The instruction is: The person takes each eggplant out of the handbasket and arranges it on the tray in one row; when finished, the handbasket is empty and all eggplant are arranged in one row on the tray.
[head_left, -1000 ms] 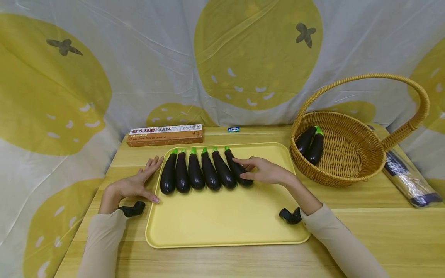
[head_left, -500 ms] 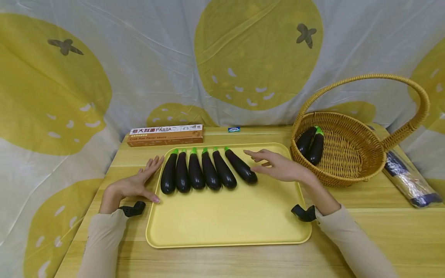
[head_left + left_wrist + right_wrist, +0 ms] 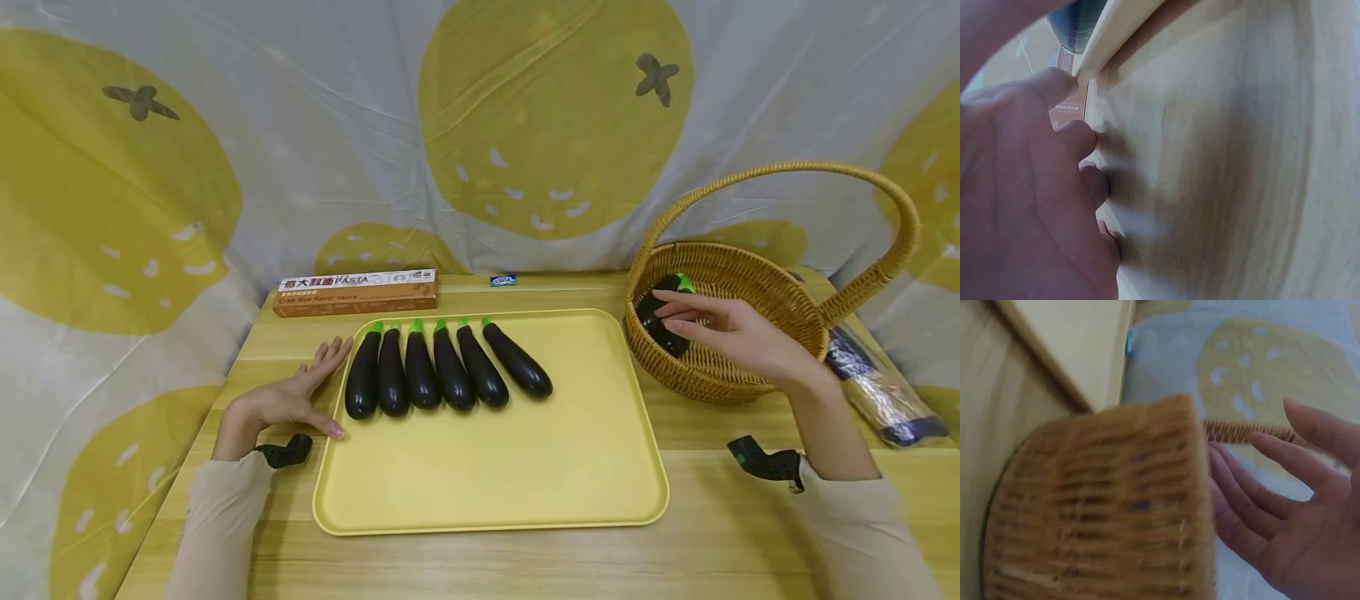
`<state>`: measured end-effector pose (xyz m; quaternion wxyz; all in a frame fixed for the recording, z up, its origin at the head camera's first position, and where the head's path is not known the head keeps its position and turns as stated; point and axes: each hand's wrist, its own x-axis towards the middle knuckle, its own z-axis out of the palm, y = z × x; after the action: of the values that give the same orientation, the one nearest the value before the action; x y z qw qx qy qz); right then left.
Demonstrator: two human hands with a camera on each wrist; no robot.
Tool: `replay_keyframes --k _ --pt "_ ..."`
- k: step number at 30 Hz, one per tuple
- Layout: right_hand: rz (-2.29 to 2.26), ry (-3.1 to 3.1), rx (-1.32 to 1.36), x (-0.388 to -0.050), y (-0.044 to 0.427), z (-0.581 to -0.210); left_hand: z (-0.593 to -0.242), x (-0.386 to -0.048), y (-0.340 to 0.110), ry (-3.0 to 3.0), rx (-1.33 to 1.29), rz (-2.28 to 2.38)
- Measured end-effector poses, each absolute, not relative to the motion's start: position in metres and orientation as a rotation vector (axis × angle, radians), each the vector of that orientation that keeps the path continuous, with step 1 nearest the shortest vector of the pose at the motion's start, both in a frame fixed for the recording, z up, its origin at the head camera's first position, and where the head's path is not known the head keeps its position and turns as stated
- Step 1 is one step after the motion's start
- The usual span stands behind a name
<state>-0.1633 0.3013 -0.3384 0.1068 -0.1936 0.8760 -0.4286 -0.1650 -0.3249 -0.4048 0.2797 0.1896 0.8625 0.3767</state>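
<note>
Several dark eggplants (image 3: 422,371) with green stems lie side by side along the far left part of a yellow tray (image 3: 495,483); the rightmost eggplant (image 3: 519,361) slants away from the others. My left hand (image 3: 294,398) is spread at the tray's left edge, its thumb over the rim and its fingertips down on the table. My right hand (image 3: 731,333) hovers at the wicker basket (image 3: 675,379), fingers loosely extended and holding nothing. Beneath its fingertips, partly covered, are eggplants (image 3: 660,321) inside the basket. In the right wrist view the hand (image 3: 1291,506) shows beyond the basket wall (image 3: 1097,512).
A pasta box (image 3: 356,293) stands behind the tray at left, with a small blue packet (image 3: 502,280) to its right. The basket's tall handle (image 3: 780,169) arches over it. A clear plastic-wrapped package (image 3: 885,387) lies right of the basket. A patterned curtain (image 3: 555,125) hangs behind.
My right hand has let go of the rightmost eggplant on the tray and moved right to the basket. That eggplant's lower end swung slightly right. My left hand has stayed put.
</note>
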Motion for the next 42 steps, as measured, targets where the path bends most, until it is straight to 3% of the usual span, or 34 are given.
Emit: replay_keyframes --k 6,12,28,42 --pt "-1.330 2.634 -0.428 -0.167 0.330 -0.353 -0.404 -0.165 -0.325 2.310 0.507 1.019" --pt "-1.109 2.722 -0.157 -0.172 0.340 -0.362 -0.405 -0.165 -0.324 2.310 0.517 1.018" --pt "-1.118 2.462 0.021 -0.189 0.315 -0.377 -0.404 -0.164 -0.325 2.319 0.508 1.009" --pt "-1.133 2.418 0.147 -0.191 0.334 -0.376 -0.406 -0.165 -0.325 2.309 0.498 1.008"
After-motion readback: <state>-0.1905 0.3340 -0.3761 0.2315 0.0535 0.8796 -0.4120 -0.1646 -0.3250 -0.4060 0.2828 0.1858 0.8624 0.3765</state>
